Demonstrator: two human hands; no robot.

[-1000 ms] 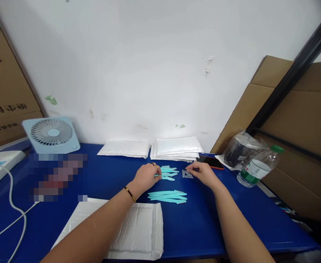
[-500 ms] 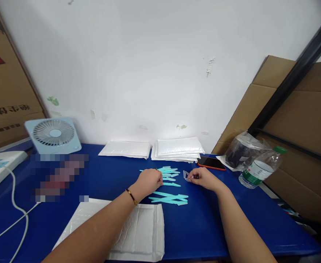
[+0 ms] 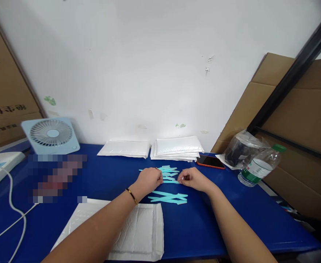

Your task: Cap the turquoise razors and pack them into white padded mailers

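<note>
Pinched in my left hand (image 3: 148,179) is a turquoise eyebrow razor (image 3: 170,181), its blade end pointing right. My right hand (image 3: 192,179) is closed with fingertips at that blade end, on a small clear blade cap that the fingers mostly hide. Whether the cap sits over the blade, I cannot tell. Behind the held razor lie several more turquoise razors (image 3: 169,169), partly covered by my left hand. A few loose razors (image 3: 174,198) lie crossed on the table nearer to me. Under my left forearm is a white padded mailer (image 3: 146,233).
Two stacks of padded mailers, left (image 3: 124,149) and right (image 3: 178,147), lie along the wall. Right of them are a phone (image 3: 211,162), a bagged dark cup (image 3: 235,151) and a water bottle (image 3: 259,168). A fan (image 3: 52,134) and power strip (image 3: 1,164) stand at left on the blue table (image 3: 198,233).
My right hand has moved left with the clear cap, from apart to the blade end of the held razor. My left hand stays nearly in place, still pinching the razor.
</note>
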